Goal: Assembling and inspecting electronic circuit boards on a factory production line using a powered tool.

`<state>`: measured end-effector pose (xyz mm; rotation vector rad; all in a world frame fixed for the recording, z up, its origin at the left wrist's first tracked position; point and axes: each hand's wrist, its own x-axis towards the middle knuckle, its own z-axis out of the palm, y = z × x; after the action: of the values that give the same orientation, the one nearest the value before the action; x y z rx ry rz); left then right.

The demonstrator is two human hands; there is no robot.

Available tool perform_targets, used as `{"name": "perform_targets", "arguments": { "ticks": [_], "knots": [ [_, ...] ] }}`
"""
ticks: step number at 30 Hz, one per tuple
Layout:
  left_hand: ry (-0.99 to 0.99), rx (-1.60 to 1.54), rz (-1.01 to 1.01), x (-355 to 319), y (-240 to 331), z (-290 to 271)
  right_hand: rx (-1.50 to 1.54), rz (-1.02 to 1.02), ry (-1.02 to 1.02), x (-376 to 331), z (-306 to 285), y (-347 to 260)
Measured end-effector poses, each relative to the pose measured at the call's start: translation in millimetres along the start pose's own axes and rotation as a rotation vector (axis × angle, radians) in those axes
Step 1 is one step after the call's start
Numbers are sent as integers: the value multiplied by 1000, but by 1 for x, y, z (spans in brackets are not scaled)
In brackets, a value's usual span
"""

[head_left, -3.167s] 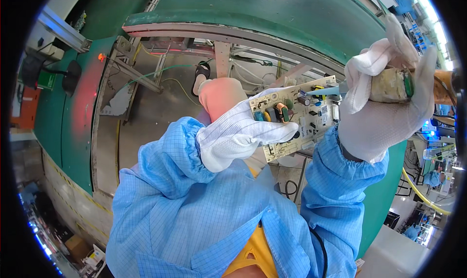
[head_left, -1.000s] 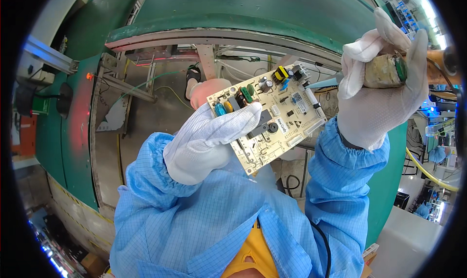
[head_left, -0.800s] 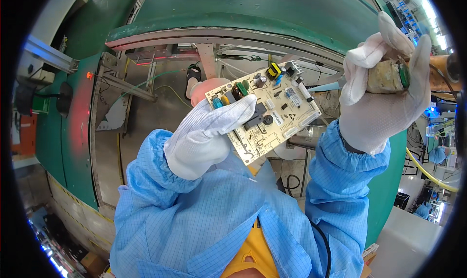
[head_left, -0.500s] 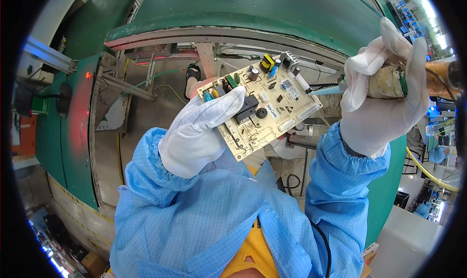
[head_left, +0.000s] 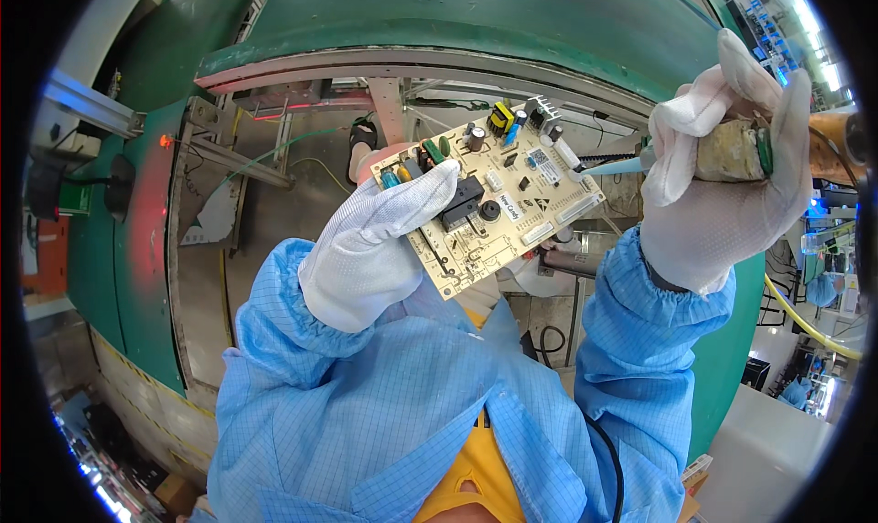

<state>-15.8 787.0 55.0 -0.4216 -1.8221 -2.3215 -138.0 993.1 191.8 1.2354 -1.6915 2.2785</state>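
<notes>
A cream circuit board (head_left: 492,250) is tilted in the air before my chest. My left hand (head_left: 370,244), in a white glove, grips its left edge, with the thumb across the top. The board carries a black relay (head_left: 463,203), a yellow-and-black transformer (head_left: 500,119) and a white connector (head_left: 567,154) on its right side. My gloved right hand (head_left: 690,208) is wrapped round a tape-bound dispensing tool (head_left: 729,152) with a copper-coloured body. Its pale blue tapered nozzle (head_left: 617,166) points left, the tip right beside the white connector; whether they touch I cannot tell.
A green-topped conveyor or bench (head_left: 457,25) with a metal edge runs across the far side. Another green surface (head_left: 151,276) stands at the left. A yellow hose (head_left: 805,322) curves at the right. Below the board, a sandalled foot (head_left: 362,137) shows on the floor.
The nozzle tip now shows against the board's right edge, beside the white connector. My right hand has shifted very slightly; the board has dipped a little toward the left.
</notes>
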Motion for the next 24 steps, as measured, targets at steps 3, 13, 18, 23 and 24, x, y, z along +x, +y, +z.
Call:
{"name": "perform_targets", "arguments": {
  "ticks": [3, 13, 18, 23, 24],
  "knots": [
    [184, -935, -343, 15, 20, 9, 105, 58, -14, 1, -3, -2],
    [176, -877, -390, 27, 29, -21, 585, 63, -89, 8, -25, 7],
    [258, -395, -238, 58, 52, -80, 452, 241, 69, -2, -60, 2],
    [539, -31, 59, 80, 73, -190, 93, 564, 346, 12, -92, 20],
    [615, 83, 82, 81, 78, -216, 100, 539, 327, 14, -99, 27]
  ]
}}
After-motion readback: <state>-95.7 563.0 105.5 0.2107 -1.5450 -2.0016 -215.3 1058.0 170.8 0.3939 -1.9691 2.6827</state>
